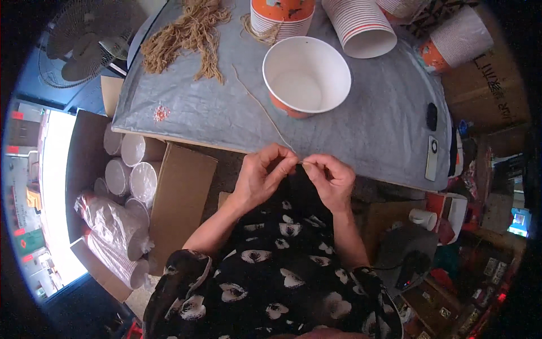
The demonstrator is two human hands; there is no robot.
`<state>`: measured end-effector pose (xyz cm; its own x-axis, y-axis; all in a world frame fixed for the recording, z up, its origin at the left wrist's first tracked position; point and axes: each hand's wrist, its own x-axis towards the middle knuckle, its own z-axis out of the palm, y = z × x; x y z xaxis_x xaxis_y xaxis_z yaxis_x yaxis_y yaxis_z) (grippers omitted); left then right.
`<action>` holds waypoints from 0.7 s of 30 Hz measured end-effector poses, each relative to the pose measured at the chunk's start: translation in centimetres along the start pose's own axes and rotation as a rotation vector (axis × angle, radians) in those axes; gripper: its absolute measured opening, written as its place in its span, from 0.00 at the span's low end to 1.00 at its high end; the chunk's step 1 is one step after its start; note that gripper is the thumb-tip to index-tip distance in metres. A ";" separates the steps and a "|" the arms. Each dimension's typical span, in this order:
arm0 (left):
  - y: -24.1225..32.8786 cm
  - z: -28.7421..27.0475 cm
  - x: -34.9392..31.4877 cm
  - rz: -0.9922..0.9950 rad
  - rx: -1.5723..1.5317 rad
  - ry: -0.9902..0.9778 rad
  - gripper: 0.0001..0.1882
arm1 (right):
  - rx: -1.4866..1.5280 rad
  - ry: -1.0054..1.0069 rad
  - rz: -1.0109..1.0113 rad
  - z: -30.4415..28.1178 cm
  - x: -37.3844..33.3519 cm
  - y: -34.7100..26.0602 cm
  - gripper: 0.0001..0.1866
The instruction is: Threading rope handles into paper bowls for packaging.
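Note:
A thin tan string (265, 110) runs across the grey-covered table (197, 118) down to my fingers at its near edge. My left hand (264, 172) pinches the string between thumb and forefinger. Close beside it, my right hand (330, 178) is closed in a pinch at the string's end, the fingertips of both hands nearly touching. Just beyond my hands stands a paper bucket (306, 76), white inside and orange outside, its open mouth tilted toward me. A tangled bunch of tan strings (189, 37) lies at the far left of the table.
Stacked paper buckets (361, 28) lie and stand along the far side. A phone (431, 158) and a small black object (432, 116) rest near the right edge. On the left are a cardboard box (183, 186) of wrapped bucket stacks and a fan (84, 42). A white mug (423, 218) stands lower right.

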<state>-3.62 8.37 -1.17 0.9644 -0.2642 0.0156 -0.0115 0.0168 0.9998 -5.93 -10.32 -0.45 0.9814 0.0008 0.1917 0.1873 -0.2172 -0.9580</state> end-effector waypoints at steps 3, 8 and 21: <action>-0.8 0.1 1.4 0.068 0.113 0.002 0.07 | 0.044 -0.005 0.032 -0.5 1.2 1.2 0.05; -2.7 1.2 5.0 0.200 0.321 0.029 0.06 | 0.162 0.026 0.114 -1.3 4.2 5.5 0.07; -6.1 2.1 7.8 0.264 0.419 0.190 0.07 | -0.048 0.070 0.080 0.2 5.2 8.6 0.07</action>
<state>3.43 4.17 -7.13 0.9448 -0.1225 0.3039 -0.3276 -0.3376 0.8825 0.81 -12.03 -7.77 0.9876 -0.0866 0.1310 0.1045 -0.2603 -0.9599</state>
